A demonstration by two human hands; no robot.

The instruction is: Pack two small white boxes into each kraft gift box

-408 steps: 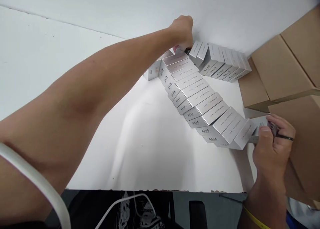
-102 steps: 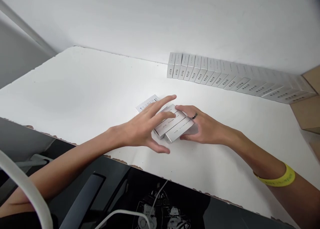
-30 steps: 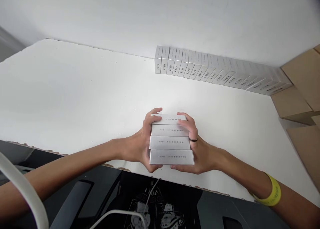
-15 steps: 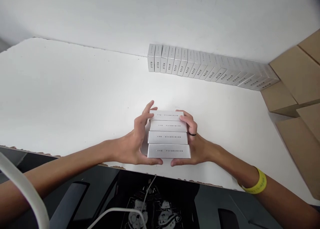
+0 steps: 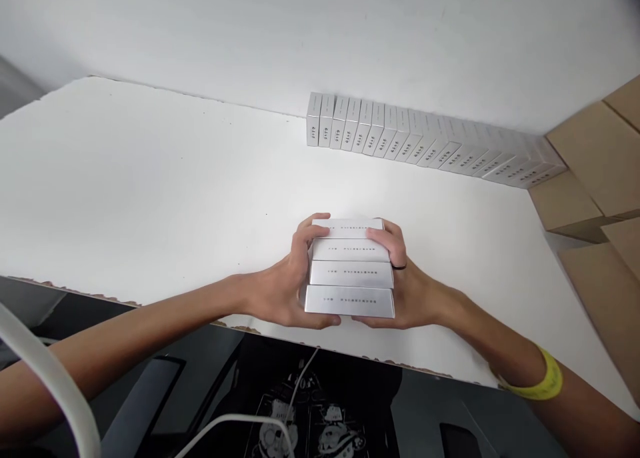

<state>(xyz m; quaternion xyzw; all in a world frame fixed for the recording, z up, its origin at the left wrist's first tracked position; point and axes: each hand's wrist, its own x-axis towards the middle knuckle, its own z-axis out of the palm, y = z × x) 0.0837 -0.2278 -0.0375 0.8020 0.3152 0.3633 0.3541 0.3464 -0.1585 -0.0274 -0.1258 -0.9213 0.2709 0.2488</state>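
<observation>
Several small white cartons (image 5: 351,273) with small dark print stand side by side in a block near the table's front edge. My left hand (image 5: 286,286) wraps the block's left end, fingers over the farthest carton and thumb along the near face. From the other end my right hand (image 5: 419,286), with a dark ring on one finger, grips in the same way. Parts of both palms and the cartons' undersides are hidden.
Along the wall at the back runs a long row of matching white cartons (image 5: 375,128). Brown cardboard boxes (image 5: 585,158) stand at the right. The white table (image 5: 175,191) has a rough front edge. A white cable (image 5: 240,418) hangs below it.
My left hand's fingers have closed in over the farthest carton; one was raised before. Both thumbs press nearer the front face. The whole view has shifted slightly, with hands and cartons farther right.
</observation>
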